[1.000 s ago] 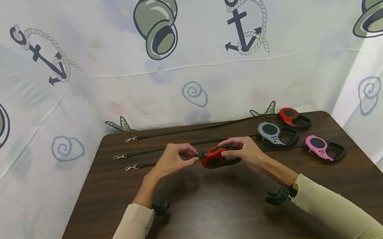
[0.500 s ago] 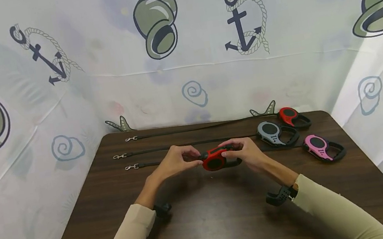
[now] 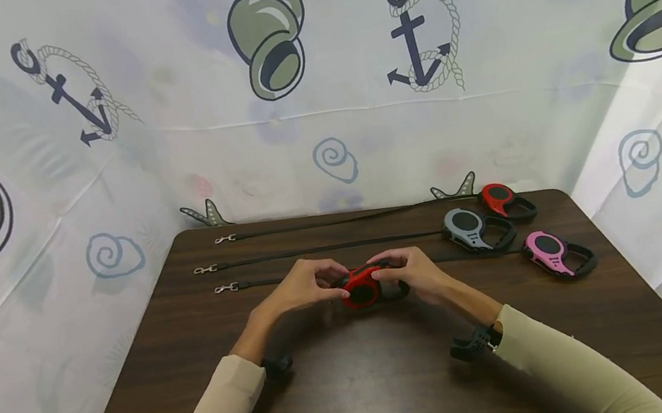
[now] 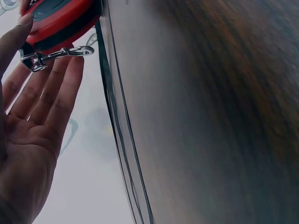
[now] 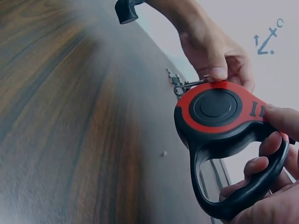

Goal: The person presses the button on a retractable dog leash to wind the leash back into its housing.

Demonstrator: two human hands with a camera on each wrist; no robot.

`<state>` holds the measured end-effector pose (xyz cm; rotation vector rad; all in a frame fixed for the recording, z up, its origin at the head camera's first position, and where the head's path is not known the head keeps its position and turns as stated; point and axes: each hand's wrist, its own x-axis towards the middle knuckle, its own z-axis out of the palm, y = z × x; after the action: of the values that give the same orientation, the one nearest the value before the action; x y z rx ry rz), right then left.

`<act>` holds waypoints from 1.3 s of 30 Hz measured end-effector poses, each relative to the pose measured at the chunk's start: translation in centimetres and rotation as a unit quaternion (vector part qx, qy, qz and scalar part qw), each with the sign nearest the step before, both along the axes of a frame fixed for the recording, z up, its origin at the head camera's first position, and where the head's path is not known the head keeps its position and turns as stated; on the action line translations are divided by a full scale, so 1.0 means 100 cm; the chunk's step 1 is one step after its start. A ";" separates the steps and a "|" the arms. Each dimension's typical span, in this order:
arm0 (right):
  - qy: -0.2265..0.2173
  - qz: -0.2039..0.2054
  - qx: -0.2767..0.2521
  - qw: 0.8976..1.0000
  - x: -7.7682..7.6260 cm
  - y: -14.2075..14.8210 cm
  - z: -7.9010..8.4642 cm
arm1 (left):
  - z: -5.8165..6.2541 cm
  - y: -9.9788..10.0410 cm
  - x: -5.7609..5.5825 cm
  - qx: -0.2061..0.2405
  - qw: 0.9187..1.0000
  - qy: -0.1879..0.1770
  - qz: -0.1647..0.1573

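A red and black retractable dog leash point(image 3: 362, 294) is held between both hands above the table. My right hand point(image 3: 418, 275) grips its rear; in the right wrist view the fingers curl through the black loop handle point(image 5: 243, 200) and the thumb rests on the red casing. At the front end, my left hand point(image 3: 304, 285) pinches the leash, its thumb at the casing's edge. The silver snap hook point(image 4: 60, 56) lies close against the casing by the left fingers in the left wrist view. In the head view the left hand hides that hook.
On the dark wood table point(image 3: 358, 388), a second red leash point(image 3: 498, 194), a grey leash point(image 3: 465, 228) and a pink leash point(image 3: 545, 247) lie at the right. Their black cords stretch left to silver hooks point(image 3: 205, 269). Printed cloth point(image 3: 202, 161) hangs behind.
Both hands have lowered the red leash slightly towards the person, and it has shifted a little left. The left thumb has moved from the front tip onto the casing's edge.
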<state>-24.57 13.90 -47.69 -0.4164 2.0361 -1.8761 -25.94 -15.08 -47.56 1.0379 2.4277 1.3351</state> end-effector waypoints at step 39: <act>0.013 -0.052 0.145 0.988 0.005 -0.061 -0.012 | -0.016 -0.058 -0.006 -0.064 0.995 -0.079 0.003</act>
<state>-24.06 7.77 -48.85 -0.2623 2.3436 -1.5996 -26.56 -20.85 -49.14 0.8611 2.3653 1.1970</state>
